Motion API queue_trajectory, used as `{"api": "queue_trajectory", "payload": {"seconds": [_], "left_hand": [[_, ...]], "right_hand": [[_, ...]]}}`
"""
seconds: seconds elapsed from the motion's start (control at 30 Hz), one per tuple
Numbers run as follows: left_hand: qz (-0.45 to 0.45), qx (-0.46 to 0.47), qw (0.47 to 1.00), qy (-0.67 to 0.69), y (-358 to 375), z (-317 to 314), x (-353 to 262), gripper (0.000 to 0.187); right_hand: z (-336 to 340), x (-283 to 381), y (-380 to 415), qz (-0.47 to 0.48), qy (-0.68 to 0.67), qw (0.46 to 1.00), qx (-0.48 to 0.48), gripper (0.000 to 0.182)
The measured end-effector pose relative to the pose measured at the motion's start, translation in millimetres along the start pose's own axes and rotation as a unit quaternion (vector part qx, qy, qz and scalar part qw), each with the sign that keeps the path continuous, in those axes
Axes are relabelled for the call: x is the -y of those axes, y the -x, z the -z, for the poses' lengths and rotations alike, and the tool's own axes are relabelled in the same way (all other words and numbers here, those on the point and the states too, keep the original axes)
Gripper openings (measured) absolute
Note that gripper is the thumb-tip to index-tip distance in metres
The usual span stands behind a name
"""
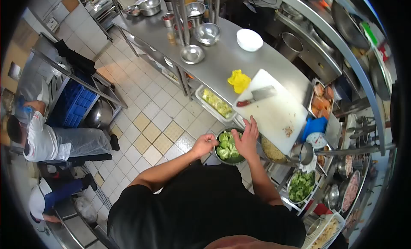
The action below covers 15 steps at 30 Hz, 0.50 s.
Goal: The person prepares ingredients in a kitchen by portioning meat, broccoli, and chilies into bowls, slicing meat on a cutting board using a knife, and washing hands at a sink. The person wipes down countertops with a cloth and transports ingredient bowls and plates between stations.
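Observation:
A round metal bowl (233,162) of green broccoli florets (227,147) is in front of my body, below the counter's edge. My left hand (204,145) is at the bowl's left rim with its fingers curled closed; what they hold, if anything, is hidden. Over the bowl's right side, my right hand (247,139) has its fingers stretched and apart, the thumb close to the florets. Just beyond it lies a white cutting board (278,109), bearing a cleaver (264,93) and a dark red piece of food (243,103).
A yellow cloth-like item (239,81) and a white bowl (249,40) sit on the steel counter (231,60). At right are a second broccoli bowl (301,186) and a tray of orange-pink chunks (322,101). Two people (64,139) work at left; metal posts (184,26) rise from the counter.

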<state>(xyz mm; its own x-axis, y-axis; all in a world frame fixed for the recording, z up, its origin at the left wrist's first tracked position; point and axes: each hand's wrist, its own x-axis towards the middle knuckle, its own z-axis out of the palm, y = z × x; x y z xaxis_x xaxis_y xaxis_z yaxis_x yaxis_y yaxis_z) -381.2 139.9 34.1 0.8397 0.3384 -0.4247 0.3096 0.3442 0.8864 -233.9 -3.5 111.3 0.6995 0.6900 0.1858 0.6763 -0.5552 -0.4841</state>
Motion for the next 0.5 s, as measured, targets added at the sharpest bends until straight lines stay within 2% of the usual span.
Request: {"api": "queue_trajectory", "payload": {"seconds": [0.03,0.1,0.13,0.23,0.33,0.43,0.5], "left_hand": [[-0.002,0.003,0.999,-0.038,3.6,17.9,-9.8,0.018],[0.032,-0.011,0.999,0.005,9.6,53.0,-31.1,0.02],[0.035,-0.013,0.999,0.025,5.2,73.2,-31.7,0.02],[0.034,-0.029,0.996,0.074,-13.9,128.0,-33.5,0.02],[0.024,-0.065,0.989,0.131,-40.9,184.0,-66.7,0.015],[-0.009,-0.144,0.98,0.141,-82.5,253.3,-99.3,0.013],[-0.031,-0.184,0.975,0.121,-111.0,303.5,-128.9,0.014]], "right_hand": [[-10.5,17.8,-12.7,-0.009,-0.022,1.0,0.0,0.065],[-29.0,48.4,-33.4,-0.034,-0.064,0.997,0.006,0.068],[-41.5,52.9,-47.6,-0.022,-0.102,0.994,-0.017,0.065],[-57.1,59.4,-86.5,-0.066,-0.204,0.974,-0.079,0.062],[-33.8,63.9,-141.4,-0.095,-0.227,0.967,-0.063,0.05],[-29.1,21.5,-207.6,-0.125,-0.128,0.984,0.025,0.048],[-53.1,-7.4,-255.9,-0.069,-0.034,0.996,-0.038,0.047]]}}
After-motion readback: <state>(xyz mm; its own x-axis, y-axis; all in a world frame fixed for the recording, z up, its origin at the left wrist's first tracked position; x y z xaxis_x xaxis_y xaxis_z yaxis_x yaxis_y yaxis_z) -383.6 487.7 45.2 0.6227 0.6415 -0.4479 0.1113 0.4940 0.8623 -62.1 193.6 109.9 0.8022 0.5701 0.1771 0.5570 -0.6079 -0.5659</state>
